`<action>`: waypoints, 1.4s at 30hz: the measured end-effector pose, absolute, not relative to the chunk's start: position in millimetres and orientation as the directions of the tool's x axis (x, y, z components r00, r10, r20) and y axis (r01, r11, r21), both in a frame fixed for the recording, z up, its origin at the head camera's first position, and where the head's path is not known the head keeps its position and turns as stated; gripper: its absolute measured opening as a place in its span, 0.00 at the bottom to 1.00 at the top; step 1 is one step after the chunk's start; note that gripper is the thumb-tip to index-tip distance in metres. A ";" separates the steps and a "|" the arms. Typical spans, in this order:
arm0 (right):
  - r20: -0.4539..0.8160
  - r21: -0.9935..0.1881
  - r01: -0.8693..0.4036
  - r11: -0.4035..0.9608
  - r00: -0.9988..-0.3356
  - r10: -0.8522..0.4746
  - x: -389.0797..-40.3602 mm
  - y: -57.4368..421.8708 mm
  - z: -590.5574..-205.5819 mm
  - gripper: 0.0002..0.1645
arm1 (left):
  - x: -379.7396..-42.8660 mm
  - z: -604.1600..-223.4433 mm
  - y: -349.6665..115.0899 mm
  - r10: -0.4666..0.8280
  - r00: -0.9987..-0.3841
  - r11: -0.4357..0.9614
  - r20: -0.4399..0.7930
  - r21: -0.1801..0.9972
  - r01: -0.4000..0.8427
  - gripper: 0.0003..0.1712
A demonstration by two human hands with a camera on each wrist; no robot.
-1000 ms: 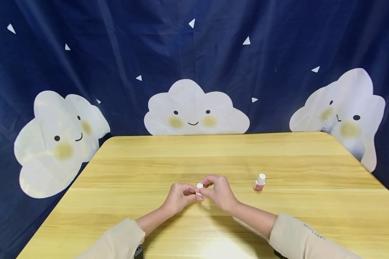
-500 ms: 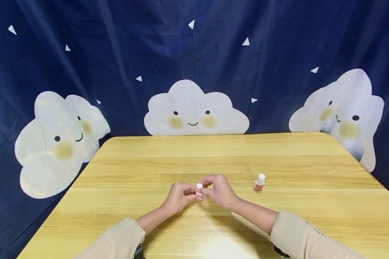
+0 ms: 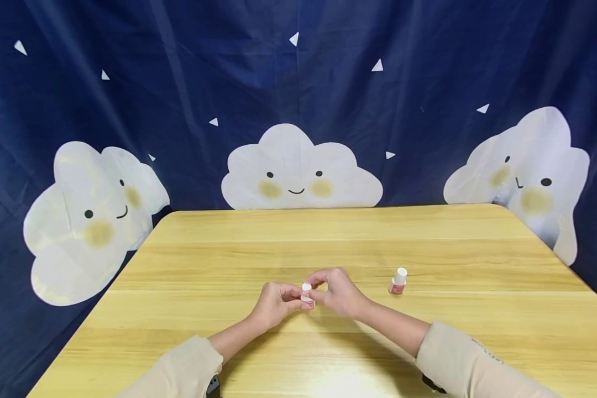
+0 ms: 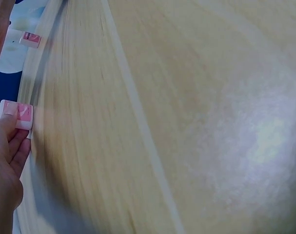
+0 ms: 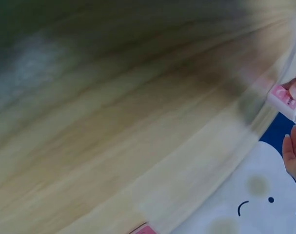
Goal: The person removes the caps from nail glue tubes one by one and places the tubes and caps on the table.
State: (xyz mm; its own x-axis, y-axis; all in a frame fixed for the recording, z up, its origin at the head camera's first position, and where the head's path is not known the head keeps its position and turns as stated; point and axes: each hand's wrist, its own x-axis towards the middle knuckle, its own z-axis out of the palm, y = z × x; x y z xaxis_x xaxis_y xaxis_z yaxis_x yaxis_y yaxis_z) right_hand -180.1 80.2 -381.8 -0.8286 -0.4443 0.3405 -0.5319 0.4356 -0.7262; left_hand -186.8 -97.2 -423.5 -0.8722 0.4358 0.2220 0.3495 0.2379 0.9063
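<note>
A small bottle with a white cap and pink label (image 3: 307, 304) stands upright on the table between the two hands. The left hand (image 3: 275, 303) grips its lower body, with the thumb over the pink label, as the left wrist view also shows (image 4: 24, 115). The right hand (image 3: 339, 293) has thumb and index finger around the white cap (image 3: 306, 287), pinching it from the right. The fingers hide part of the cap's side and neck. A second, similar bottle (image 3: 398, 282) stands upright to the right, apart from both hands.
The light wood table (image 3: 229, 249) has rounded far corners. Behind it hangs a dark blue curtain (image 3: 258, 66) printed with white clouds and small triangles. Glare shows near the table's front.
Both hands stay around the same bottle, with the right hand's fingers shifting only very slightly at the cap. The second bottle has not moved.
</note>
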 end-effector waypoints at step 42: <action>0.390 -0.762 -0.476 0.439 -0.878 -0.276 -175.2 73.5 -391.6 0.06 | -183.8 -424.0 -96.5 0.400 -0.888 0.264 0.225 0.900 0.347 0.11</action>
